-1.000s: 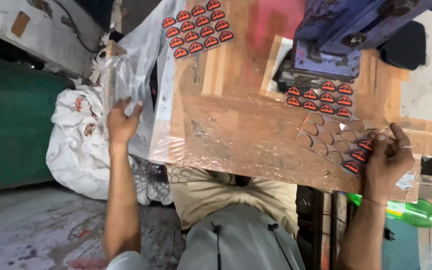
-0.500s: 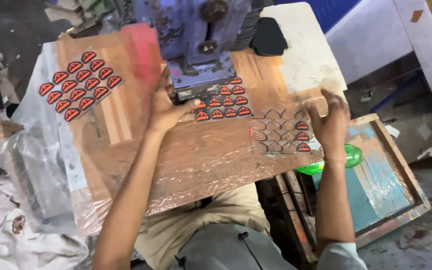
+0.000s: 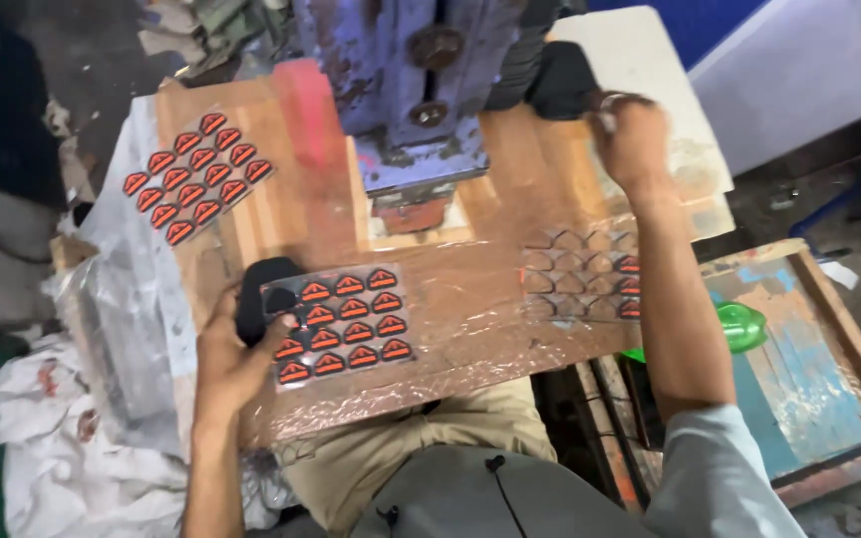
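Now our right hand (image 3: 633, 139) grips the press (image 3: 421, 90) handle; left hand (image 3: 241, 344) pins the sticker sheet (image 3: 343, 321) below, fingers risk pinching.

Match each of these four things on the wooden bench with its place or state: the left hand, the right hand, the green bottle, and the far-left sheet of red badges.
1. left hand
2. right hand
3. green bottle
4. far-left badge sheet

a. lies untouched at the board's far corner
b. grips a black handle beside the blue press
c. rests on the near badge sheet
d. sits below the bench edge

Pairs: 1-c, 2-b, 3-d, 4-a
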